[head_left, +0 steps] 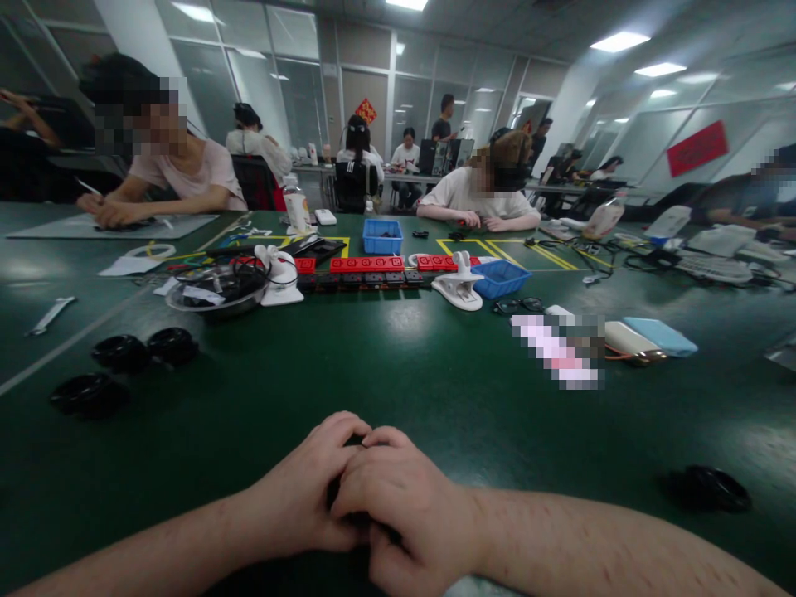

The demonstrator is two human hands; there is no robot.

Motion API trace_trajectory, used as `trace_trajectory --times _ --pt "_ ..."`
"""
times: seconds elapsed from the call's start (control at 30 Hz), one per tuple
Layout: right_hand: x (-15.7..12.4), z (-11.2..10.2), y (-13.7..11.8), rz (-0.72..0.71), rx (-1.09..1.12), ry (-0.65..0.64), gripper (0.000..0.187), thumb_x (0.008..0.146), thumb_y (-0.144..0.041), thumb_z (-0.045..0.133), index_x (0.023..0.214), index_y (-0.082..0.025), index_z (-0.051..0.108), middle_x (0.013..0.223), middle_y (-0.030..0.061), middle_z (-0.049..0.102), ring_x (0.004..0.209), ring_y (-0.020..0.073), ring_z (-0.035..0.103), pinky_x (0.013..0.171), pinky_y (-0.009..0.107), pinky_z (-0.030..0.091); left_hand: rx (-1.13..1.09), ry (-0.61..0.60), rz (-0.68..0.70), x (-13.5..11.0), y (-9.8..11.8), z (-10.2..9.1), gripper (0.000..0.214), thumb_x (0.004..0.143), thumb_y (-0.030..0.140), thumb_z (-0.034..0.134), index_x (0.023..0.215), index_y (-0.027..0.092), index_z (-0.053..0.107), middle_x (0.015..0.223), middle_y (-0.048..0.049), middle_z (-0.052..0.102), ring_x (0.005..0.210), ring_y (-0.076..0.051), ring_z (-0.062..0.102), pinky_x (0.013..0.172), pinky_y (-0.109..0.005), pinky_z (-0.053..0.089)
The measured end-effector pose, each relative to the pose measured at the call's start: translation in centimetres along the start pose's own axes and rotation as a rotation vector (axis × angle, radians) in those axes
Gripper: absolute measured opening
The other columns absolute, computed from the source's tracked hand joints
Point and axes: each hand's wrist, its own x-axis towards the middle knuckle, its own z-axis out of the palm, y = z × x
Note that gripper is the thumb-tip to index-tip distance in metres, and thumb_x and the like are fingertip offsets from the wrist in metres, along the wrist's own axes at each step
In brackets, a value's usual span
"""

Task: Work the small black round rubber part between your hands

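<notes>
Close to the near table edge, my left hand point(311, 489) and my right hand point(404, 506) meet with curled fingers, the right partly covering the left. Something dark shows in the gaps between them, but my fingers hide its shape. Off to the left lie black ring-shaped pieces: a front one point(88, 394), one behind it point(121, 353) and another beside that point(172, 345). A similar black ring point(715, 489) rests on the right, beyond my right forearm.
Across the table runs a row of red and black sockets point(366, 264), between white clip stands point(458, 286). Blue bins point(382, 237), a bowl of black parts point(215, 292), glasses point(517, 306) and a light blue case point(660, 336) lie around it. Several people sit beyond.
</notes>
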Motion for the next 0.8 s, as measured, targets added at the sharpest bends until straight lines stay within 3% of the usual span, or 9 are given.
trace_trajectory --times 0.1,0.23,0.3,0.43,0.57,0.8 --pt "0.0 0.0 -0.1 -0.092 -0.010 0.016 0.027 0.062 -0.019 0.033 0.085 -0.019 0.048 0.071 0.0006 0.060 0.079 0.0130 0.057 0.094 0.032 0.035 0.020 -0.015 0.022 -0.1 -0.2 -0.1 0.030 0.060 0.022 0.069 0.089 0.022 0.062 0.098 -0.0019 0.050 0.096 -0.023 0.047 0.087 -0.035 0.042" --pt "0.1 -0.1 -0.3 -0.102 -0.017 0.120 0.026 0.067 -0.021 0.036 0.090 -0.018 0.049 0.077 0.0020 0.062 0.084 0.0142 0.057 0.093 0.031 0.037 0.078 -0.020 0.046 -0.3 -0.5 0.0 0.055 0.064 0.034 0.070 0.115 0.024 0.051 0.111 -0.0040 0.051 0.106 -0.026 0.046 0.105 -0.049 0.024" --pt "0.2 -0.2 -0.4 -0.055 -0.028 0.163 0.027 0.071 -0.026 0.040 0.095 -0.017 0.049 0.084 0.0045 0.062 0.087 0.0163 0.056 0.088 0.033 0.039 0.116 -0.011 0.040 -0.5 -0.7 0.1 0.067 0.063 0.042 0.071 0.121 0.023 0.045 0.116 -0.0053 0.051 0.110 -0.027 0.045 0.108 -0.053 0.014" --pt "0.0 -0.2 -0.4 0.124 -0.063 0.183 0.039 0.076 -0.044 0.044 0.101 -0.014 0.049 0.092 0.0084 0.060 0.087 0.0200 0.055 0.076 0.034 0.041 0.181 0.080 0.009 -0.9 -0.9 0.6 0.068 0.061 0.052 0.070 0.116 0.021 0.046 0.113 -0.0083 0.051 0.110 -0.030 0.046 0.107 -0.058 0.013" --pt "-0.1 0.2 -0.3 0.243 -0.096 0.170 0.046 0.075 -0.053 0.046 0.099 -0.014 0.052 0.089 0.0075 0.060 0.079 0.0194 0.054 0.070 0.033 0.039 0.240 0.147 0.009 -1.3 -1.0 1.5 0.057 0.063 0.046 0.067 0.109 0.020 0.047 0.105 -0.0079 0.053 0.106 -0.031 0.048 0.104 -0.062 0.017" --pt "-0.1 0.5 0.0 0.302 -0.120 0.119 0.055 0.074 -0.064 0.047 0.098 -0.015 0.052 0.086 0.0055 0.058 0.075 0.0178 0.051 0.067 0.032 0.035 0.259 0.164 0.003 -1.5 -1.0 2.1 0.065 0.063 0.048 0.067 0.116 0.020 0.043 0.106 -0.0082 0.053 0.103 -0.031 0.049 0.103 -0.062 0.017"
